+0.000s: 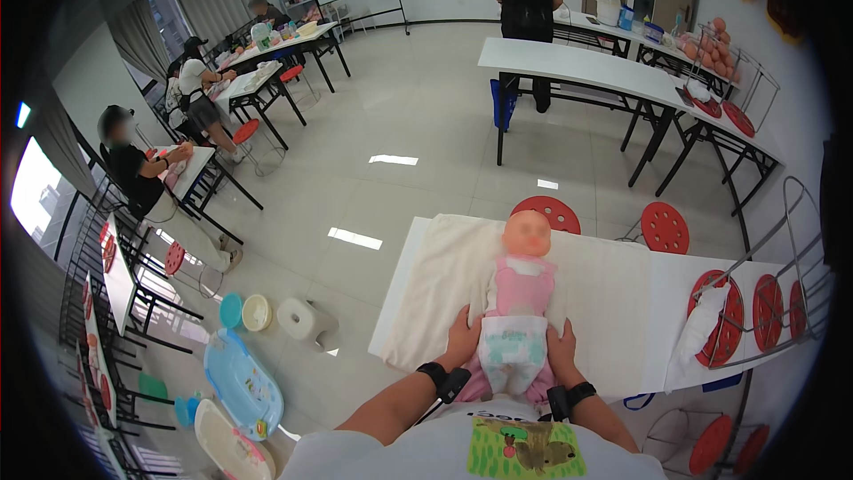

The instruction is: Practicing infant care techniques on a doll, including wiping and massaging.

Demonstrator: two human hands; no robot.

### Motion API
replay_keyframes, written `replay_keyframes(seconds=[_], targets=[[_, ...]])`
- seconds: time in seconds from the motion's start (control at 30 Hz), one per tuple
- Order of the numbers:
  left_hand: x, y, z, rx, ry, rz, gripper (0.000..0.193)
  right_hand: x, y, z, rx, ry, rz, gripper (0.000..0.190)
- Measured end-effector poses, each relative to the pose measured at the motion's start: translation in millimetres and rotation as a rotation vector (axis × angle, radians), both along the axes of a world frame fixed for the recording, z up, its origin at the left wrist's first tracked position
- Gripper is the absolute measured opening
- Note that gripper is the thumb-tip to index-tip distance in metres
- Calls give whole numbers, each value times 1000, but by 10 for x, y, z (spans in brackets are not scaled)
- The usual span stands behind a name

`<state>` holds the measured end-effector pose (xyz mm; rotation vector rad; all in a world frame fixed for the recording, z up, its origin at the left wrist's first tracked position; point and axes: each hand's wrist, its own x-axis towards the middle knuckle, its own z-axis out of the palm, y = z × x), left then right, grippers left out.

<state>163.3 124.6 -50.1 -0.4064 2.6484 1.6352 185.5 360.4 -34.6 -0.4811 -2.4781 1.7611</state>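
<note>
A baby doll [526,280] lies face up on a cream towel [600,293] spread over a white table. It wears a pink-and-white top [523,285] and a printed white diaper [512,340]. Pink cloth [474,380] lies under and beside its legs. At the diaper's left edge is my left hand [462,335], thumb and fingers apart. My right hand [562,348] lies along the opposite edge, its fingers also spread. Both seem to touch the diaper's sides, though some fingertips are hidden. Neither shows anything in its grasp.
Upturned red stools [716,317] with metal legs stand on the table's right end, white cloth [696,333] against one. On the floor at left are a blue baby bathtub [243,380], basins [256,312] and a white step stool [303,323]. Other people work at tables farther off.
</note>
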Motion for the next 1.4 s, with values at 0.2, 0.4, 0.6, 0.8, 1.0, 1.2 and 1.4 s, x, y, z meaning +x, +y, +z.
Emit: replay_keyframes(seconds=[0.2,0.4,0.6,0.8,1.0,1.2,1.4], targets=[[-10,6,78,103,-95,-5,59,15,-9,24,62,17,-40,53],[-14,1,-21,37,-23,10,58,1,23,-8,7,9,8,56],[-18,10,-8,31,-19,-1,57,0,42,-73,-6,14,-1,61],[-18,1,-25,28,-37,-1,58,10,17,40,-83,57,35,43],[-27,6,-19,38,-46,0,60,32,22,53,-78,37,31,40],[-20,0,-17,-1,-21,-5,61,-27,2,92,-102,41,13,40],[-11,10,-13,7,-30,-4,62,27,19,5,-66,30,5,40]])
